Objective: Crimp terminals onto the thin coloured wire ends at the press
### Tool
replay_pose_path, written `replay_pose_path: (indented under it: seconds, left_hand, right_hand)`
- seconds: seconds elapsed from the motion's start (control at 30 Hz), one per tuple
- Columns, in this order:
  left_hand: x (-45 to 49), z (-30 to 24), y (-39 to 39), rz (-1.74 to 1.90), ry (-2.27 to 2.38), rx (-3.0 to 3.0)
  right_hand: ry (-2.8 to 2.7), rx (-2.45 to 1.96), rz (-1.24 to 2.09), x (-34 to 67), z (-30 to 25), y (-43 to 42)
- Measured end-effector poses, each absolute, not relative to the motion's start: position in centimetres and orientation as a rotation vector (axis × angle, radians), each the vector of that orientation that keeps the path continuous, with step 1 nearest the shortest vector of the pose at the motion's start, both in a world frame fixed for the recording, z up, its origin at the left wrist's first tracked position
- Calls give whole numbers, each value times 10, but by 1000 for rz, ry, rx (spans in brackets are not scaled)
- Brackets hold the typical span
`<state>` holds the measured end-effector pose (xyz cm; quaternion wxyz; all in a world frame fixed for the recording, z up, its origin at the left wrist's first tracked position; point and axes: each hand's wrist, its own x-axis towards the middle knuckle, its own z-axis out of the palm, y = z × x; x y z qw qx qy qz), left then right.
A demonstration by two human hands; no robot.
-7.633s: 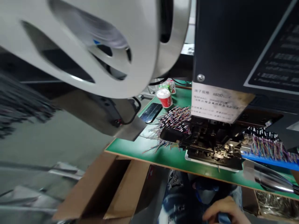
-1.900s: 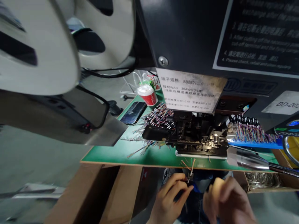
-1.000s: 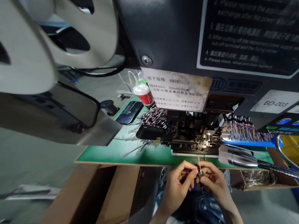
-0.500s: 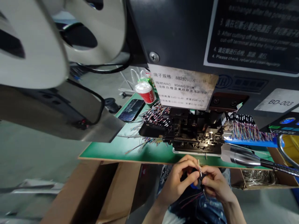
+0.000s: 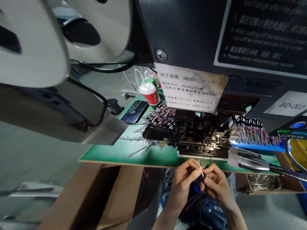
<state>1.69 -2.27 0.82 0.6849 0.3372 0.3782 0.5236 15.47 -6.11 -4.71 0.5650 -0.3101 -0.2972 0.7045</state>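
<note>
Just in front of the bench's edge, both hands work close together over the lap. My left hand is closed in a pinch on a thin whitish wire that points up past the fingertips. My right hand is closed on a short black-sleeved cable, from which the whitish wire seems to come. Below the hands hang thin purple and pale wire ends, their upper part hidden by the fingers. A terminal crimping machine, lit at its die, stands just beyond the hands.
On the green bench lie a wire pile, a phone and a red cup. A blue tray holds more wires at right. A lamp head juts in. Cardboard boxes stand below; reels hang upper left.
Both hands have shifted slightly left, with the whitish wire and black-sleeved cable tilting further left. My right fingers have moved up along the cable. The camera view has shifted slightly.
</note>
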Motion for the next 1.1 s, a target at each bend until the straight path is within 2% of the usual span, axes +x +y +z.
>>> replay_pose_path:
  seconds: [0.33,0.73,0.9,1.1]
  left_hand:
    - [10,3,-19,1267,964,883]
    - [5,-5,-25,1197,941,1050]
    - [-6,3,-21,1081,955,1204]
    - [-26,13,-10,755,910,1432]
  right_hand:
    - [-840,-945,1498,149,-45,-68]
    - [-1022,-1325,1102,145,-36,-71]
    - [-1295,-1310,872,151,-36,-72]
    - [-1950,-1110,528,173,-24,-64]
